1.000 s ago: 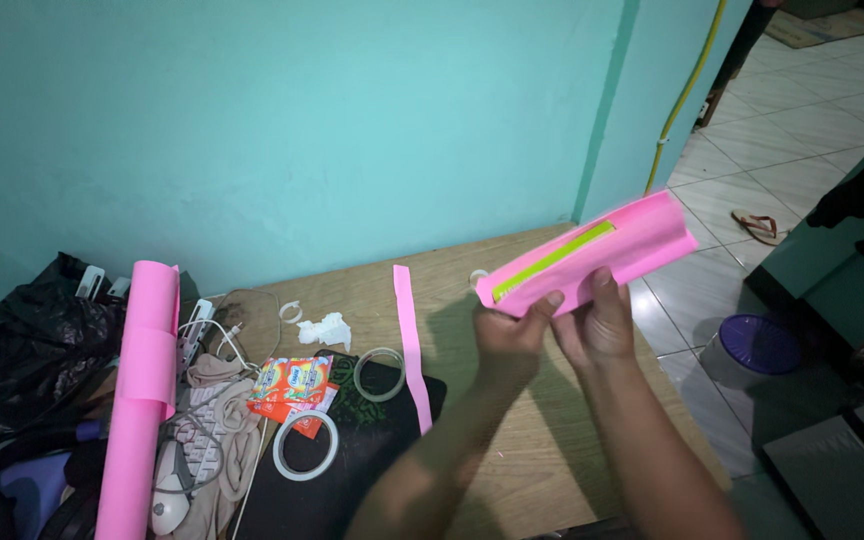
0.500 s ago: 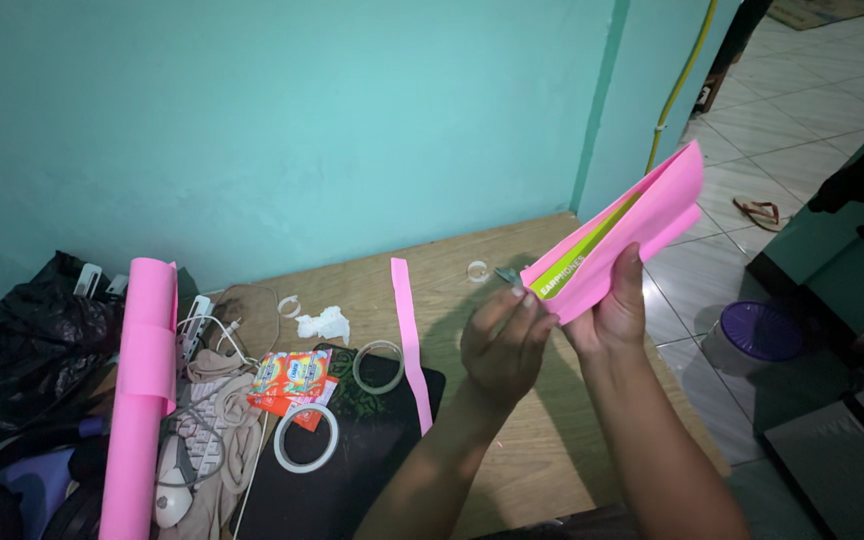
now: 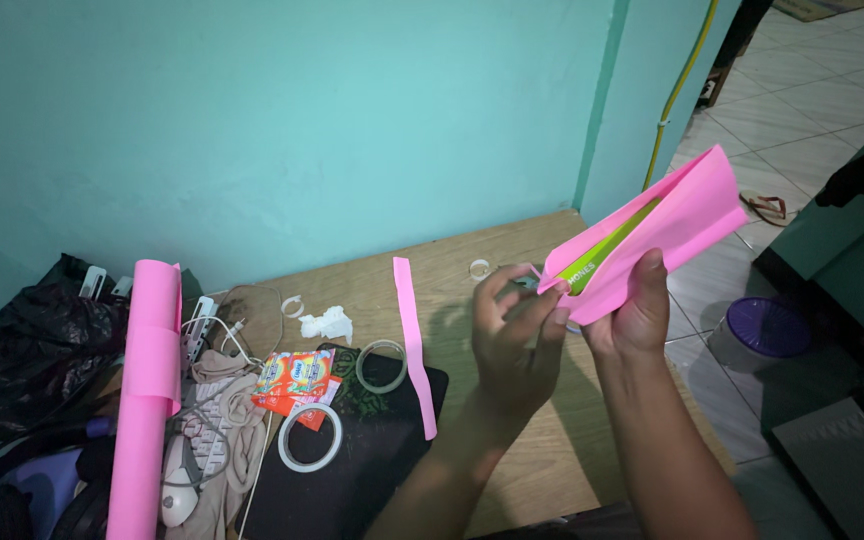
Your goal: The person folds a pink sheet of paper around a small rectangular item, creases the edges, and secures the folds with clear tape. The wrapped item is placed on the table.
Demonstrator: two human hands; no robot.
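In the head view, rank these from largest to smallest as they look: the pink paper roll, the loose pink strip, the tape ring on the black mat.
1. pink paper roll, though it lies nearer the camera
2. loose pink strip
3. tape ring, plainly smallest

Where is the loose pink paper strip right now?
The pink paper strip lies on the wooden table, left of the left hand, beside a tape ring.

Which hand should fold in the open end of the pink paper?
Probably the left hand: its fingers already pinch the open end of the pink-wrapped box, while the right hand grips it from below.
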